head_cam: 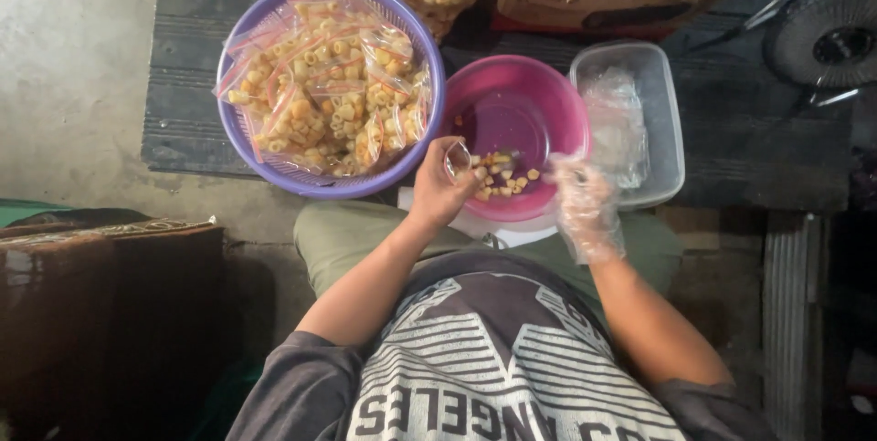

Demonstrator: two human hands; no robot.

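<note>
Here, a small clear bag [457, 160] is pinched by the left hand [440, 190], snack rings [501, 178] in the pink bowl [512, 99] are touched by the gloved right hand [585, 208], its grip unclear, a purple basket [239, 131] of filled packets [329, 85] set just beside.

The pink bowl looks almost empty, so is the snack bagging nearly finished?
Nearly. The purple basket is piled with filled bags. The left hand holds a small bag while the gloved right hand reaches the few snack pieces left in the pink bowl.

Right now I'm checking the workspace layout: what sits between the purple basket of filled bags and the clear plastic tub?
In the head view, the pink bowl sits between the purple basket and the clear tub, with a few snack rings left inside.
</note>
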